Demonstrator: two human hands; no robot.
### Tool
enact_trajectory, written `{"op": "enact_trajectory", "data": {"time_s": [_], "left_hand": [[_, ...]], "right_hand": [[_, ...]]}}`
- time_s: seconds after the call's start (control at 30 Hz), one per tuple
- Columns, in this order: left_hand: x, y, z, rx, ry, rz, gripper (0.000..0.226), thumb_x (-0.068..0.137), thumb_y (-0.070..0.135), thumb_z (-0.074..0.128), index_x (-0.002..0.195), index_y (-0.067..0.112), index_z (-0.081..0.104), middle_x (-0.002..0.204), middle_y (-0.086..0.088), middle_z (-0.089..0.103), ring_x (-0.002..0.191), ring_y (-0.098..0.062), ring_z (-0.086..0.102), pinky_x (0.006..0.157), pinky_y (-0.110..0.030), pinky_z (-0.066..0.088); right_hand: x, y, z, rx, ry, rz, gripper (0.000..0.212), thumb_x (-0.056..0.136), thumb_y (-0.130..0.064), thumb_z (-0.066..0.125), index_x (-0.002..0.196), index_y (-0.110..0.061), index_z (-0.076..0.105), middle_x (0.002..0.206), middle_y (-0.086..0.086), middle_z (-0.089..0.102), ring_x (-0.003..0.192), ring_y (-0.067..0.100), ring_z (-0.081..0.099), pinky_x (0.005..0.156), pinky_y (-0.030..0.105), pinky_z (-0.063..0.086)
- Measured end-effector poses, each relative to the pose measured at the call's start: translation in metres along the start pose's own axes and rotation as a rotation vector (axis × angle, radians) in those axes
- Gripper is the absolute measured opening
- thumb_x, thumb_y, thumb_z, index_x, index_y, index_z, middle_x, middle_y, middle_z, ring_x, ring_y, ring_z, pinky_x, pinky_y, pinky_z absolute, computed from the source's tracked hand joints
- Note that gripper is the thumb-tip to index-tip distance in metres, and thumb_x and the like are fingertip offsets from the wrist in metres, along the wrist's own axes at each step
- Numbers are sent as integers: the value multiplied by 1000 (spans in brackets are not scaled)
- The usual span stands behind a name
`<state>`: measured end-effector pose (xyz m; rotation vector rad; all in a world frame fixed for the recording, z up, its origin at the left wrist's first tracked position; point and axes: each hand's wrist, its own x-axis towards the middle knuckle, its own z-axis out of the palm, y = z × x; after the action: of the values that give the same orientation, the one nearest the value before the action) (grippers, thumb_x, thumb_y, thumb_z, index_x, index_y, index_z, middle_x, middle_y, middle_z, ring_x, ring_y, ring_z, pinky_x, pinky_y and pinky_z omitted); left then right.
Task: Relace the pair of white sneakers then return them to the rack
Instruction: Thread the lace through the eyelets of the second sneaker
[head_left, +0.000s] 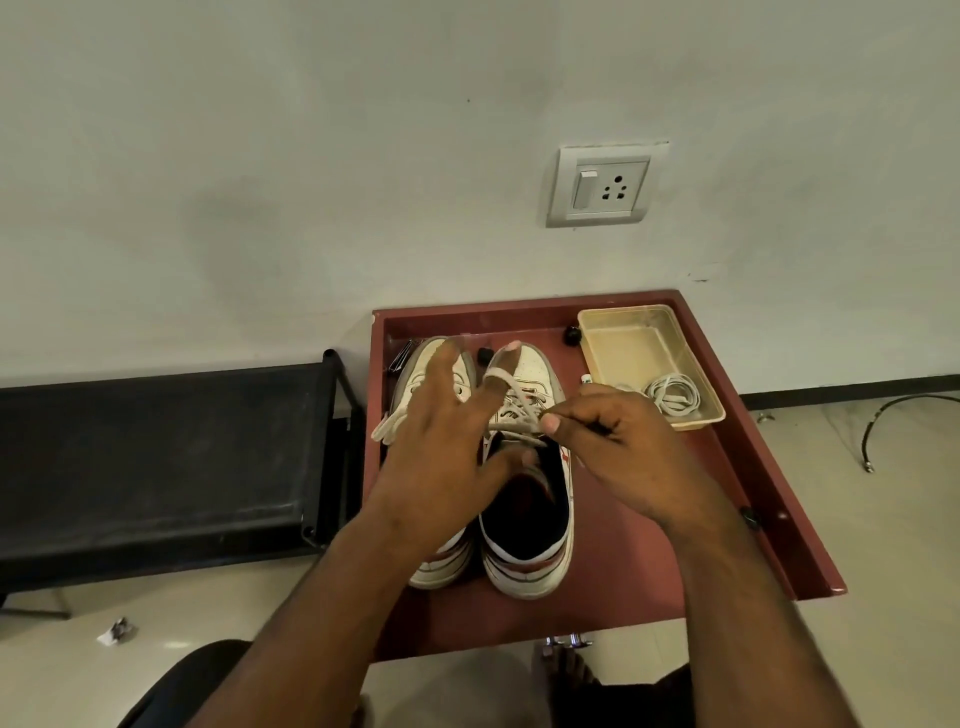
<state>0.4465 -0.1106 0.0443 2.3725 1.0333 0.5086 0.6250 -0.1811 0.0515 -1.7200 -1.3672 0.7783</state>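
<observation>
Two white sneakers with red trim stand side by side on a red tray-like table (649, 561), toes toward the wall. My left hand (447, 447) hovers over the left sneaker (441, 564) with fingers spread, and the lace (511, 387) of the right sneaker (530, 551) is looped round its index finger. My right hand (618, 441) pinches the same lace between thumb and forefinger just above the right sneaker's eyelets. A loose end of the left sneaker's lace (387, 426) hangs over that shoe's left side. The left sneaker's upper is mostly hidden by my hand.
A beige plastic tray (623, 345) with a coiled white cable (672, 395) sits at the table's back right. A black rack (156, 457) stands to the left against the wall. A wall socket (605, 184) is above. Small black knobs lie near the table's back edge.
</observation>
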Motion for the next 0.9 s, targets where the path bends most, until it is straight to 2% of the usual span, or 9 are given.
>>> {"op": "enact_trajectory", "data": {"time_s": [0.07,0.17,0.23,0.37,0.47,0.57,0.7,0.8,0.9], "left_hand": [[0,-1,8,-75,-40,13,58,80,49,74,134,39,55,163,6,1,149,-20,9,114,-42,23],[0,0,7,-184,-53,-15,30,76,63,63,93,40,73,161,14,19,148,-15,9,115,-56,19],[0,3,-5,-327,-46,-55,24,79,57,66,80,33,71,158,23,24,149,-7,8,117,-52,14],[-7,-6,-58,-630,-210,-85,37,78,31,74,47,19,59,128,17,63,122,0,55,102,-40,40],[-14,-23,-99,-581,-307,-307,36,64,50,76,55,16,69,83,1,75,86,-11,71,89,-39,47],[-18,-53,-119,-108,-327,-623,48,73,53,76,52,12,62,51,0,59,58,-23,57,73,-38,47],[-18,-55,-113,579,-306,-656,35,85,64,59,83,29,63,91,10,61,92,-17,54,97,-46,32],[-10,-23,-80,208,-51,-448,17,90,46,63,100,33,64,110,8,58,92,-9,57,81,-33,44],[-8,8,-32,-183,-150,-410,41,89,36,70,129,33,59,124,6,59,105,-14,61,93,-33,50]], "right_hand": [[-1,-1,-3,37,-23,-15,14,90,-20,67,83,-27,77,65,-18,56,65,-1,53,64,14,42],[-2,-2,-6,61,-40,-28,11,89,-21,68,84,-24,78,70,-11,60,69,2,56,72,20,47],[-5,-1,-12,68,3,-12,11,88,-23,69,88,-19,79,74,-5,63,72,5,59,69,19,46],[-21,11,-35,-85,256,7,12,89,-23,68,88,-32,76,81,-3,64,76,9,59,65,22,49],[-40,19,-52,-179,324,110,5,84,-25,74,88,-26,77,83,-6,65,78,11,61,67,29,52],[-52,22,-62,-384,224,270,14,80,-32,77,69,-24,74,72,-9,63,72,7,57,61,22,39],[-51,26,-50,-499,122,374,18,79,-30,79,94,-20,79,97,-3,63,81,8,57,70,25,43],[-44,20,-27,-428,212,377,34,85,-31,73,117,-23,68,114,3,55,97,16,58,86,30,46],[-32,14,5,-73,162,441,31,91,-25,67,122,-25,62,101,6,66,78,11,60,71,25,48]]}}
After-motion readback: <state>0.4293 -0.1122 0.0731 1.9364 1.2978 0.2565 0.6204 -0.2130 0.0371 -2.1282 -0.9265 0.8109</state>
